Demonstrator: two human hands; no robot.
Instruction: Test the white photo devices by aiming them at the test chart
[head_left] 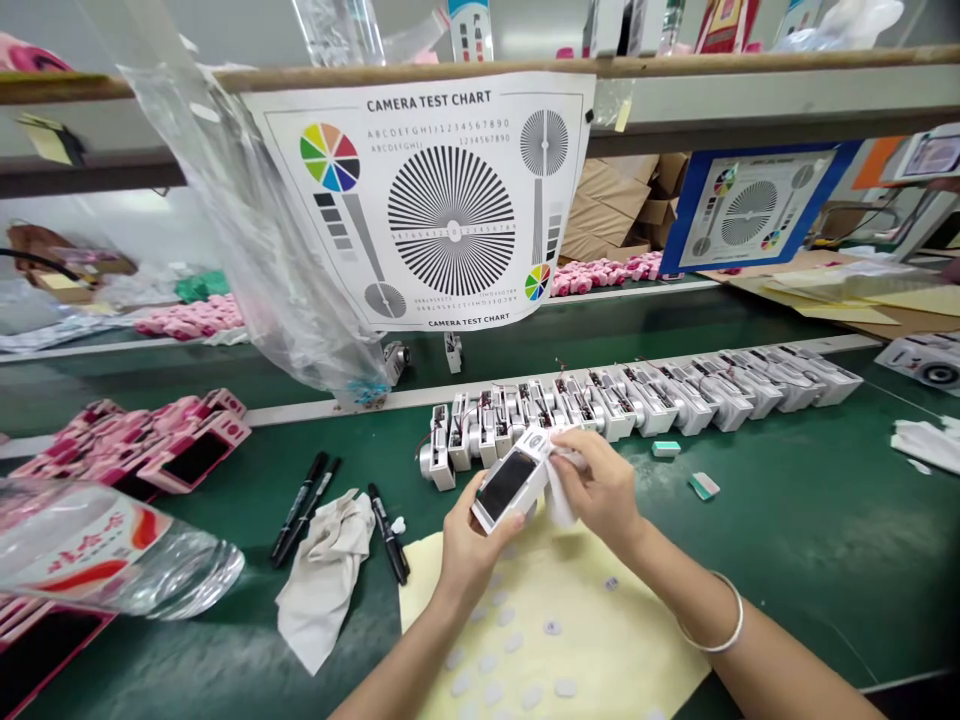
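A white camera (507,487) with a dark screen is tilted in my left hand (471,545), whose fingers wrap its lower end. My right hand (602,488) pinches a white cloth (559,493) against the camera's upper right side. Below both hands lies a yellow sheet (585,640) with several small pale oval pieces scattered on it. Just beyond the hands, a row of white camera bodies (611,403) stands on the green table, their insides and some wires exposed.
Left of the sheet are a crumpled cloth (326,570) and black markers (388,533). Pink cameras (196,455) and a clear bottle (112,550) occupy the left side. Two small green-and-white blocks (703,486) lie at right. A camera test chart (450,210) hangs from the shelf overhead.
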